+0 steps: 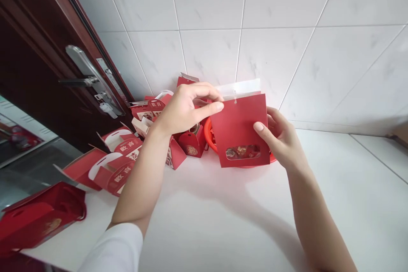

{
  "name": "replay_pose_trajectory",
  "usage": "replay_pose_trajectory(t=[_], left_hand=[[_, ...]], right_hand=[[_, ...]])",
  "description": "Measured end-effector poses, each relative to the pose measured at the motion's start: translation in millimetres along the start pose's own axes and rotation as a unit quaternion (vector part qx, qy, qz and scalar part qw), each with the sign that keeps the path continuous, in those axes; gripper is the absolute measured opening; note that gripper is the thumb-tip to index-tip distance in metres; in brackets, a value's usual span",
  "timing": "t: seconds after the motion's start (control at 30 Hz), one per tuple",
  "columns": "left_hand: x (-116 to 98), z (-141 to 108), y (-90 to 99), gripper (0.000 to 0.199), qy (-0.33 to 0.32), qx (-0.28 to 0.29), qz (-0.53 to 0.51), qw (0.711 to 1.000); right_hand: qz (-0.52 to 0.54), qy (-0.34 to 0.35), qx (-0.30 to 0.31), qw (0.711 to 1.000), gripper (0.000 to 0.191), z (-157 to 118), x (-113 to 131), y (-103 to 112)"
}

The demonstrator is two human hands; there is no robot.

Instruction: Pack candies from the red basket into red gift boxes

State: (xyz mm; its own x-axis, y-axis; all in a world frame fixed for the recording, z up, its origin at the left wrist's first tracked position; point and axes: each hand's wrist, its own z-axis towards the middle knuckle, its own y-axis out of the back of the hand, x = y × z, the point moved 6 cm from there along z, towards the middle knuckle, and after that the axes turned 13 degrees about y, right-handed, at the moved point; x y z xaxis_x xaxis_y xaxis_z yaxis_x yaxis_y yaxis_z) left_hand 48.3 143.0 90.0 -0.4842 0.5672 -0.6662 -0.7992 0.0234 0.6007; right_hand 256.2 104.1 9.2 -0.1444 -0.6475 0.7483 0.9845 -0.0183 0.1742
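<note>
A red paper gift bag with a small clear window low on its front is held up before me, its white-lined top edges apart. My right hand grips its right side, thumb on the front and fingers behind. At the upper left corner, my left hand pinches the bag's edge between thumb and fingers. Gold and red items show through the window, too small to name. Behind the bag is a red-orange plastic basket, mostly hidden.
Several red gift boxes crowd together left of the basket. More open-topped red boxes stand at the left, and a larger red bag is at the table's left edge. A dark red door with a metal handle adjoins the white table.
</note>
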Motion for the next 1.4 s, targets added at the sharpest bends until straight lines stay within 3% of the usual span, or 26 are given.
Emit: replay_pose_trajectory(t=[0.23, 0.4, 0.57, 0.67, 0.9, 1.07, 1.23, 1.33, 1.4], left_hand=[[-2, 15, -16.7, 0.031, -0.021, -0.059, -0.034, 0.997], [7, 7, -18.6, 0.06, -0.018, -0.098, -0.191, 0.976], [20, 3, -34.7, 0.04, 0.057, -0.033, -0.291, 0.955], [23, -1, -37.2, 0.034, 0.068, -0.034, -0.317, 0.945], [28, 0, -39.1, 0.034, 0.073, -0.063, -0.318, 0.943], [26, -7, -40.0, 0.032, 0.067, -0.08, -0.296, 0.949], [1, -24, -20.5, 0.023, -0.01, -0.211, -0.205, 0.956], [-2, -23, -23.0, 0.028, -0.05, -0.21, -0.19, 0.958], [3, -21, -25.4, 0.027, -0.042, -0.214, -0.203, 0.955]], right_hand=[[0.047, 0.0, -0.081, 0.996, 0.039, 2, -3, 13], [0.079, 0.051, -0.104, 0.99, 0.034, 0, 7, 16], [0.069, 0.025, -0.078, 0.994, 0.031, 0, 9, 11], [0.088, 0.007, -0.059, 0.994, 0.033, -1, 9, 9], [0.108, -0.02, 0.015, 0.994, 0.046, 0, 4, 8], [0.091, -0.028, 0.059, 0.994, 0.041, 0, 2, 11], [0.032, 0.076, 0.007, 0.997, 0.037, -6, 27, 17], [-0.003, 0.08, -0.002, 0.997, 0.03, -7, 29, 17], [-0.017, 0.084, -0.001, 0.996, 0.027, -6, 28, 17]])
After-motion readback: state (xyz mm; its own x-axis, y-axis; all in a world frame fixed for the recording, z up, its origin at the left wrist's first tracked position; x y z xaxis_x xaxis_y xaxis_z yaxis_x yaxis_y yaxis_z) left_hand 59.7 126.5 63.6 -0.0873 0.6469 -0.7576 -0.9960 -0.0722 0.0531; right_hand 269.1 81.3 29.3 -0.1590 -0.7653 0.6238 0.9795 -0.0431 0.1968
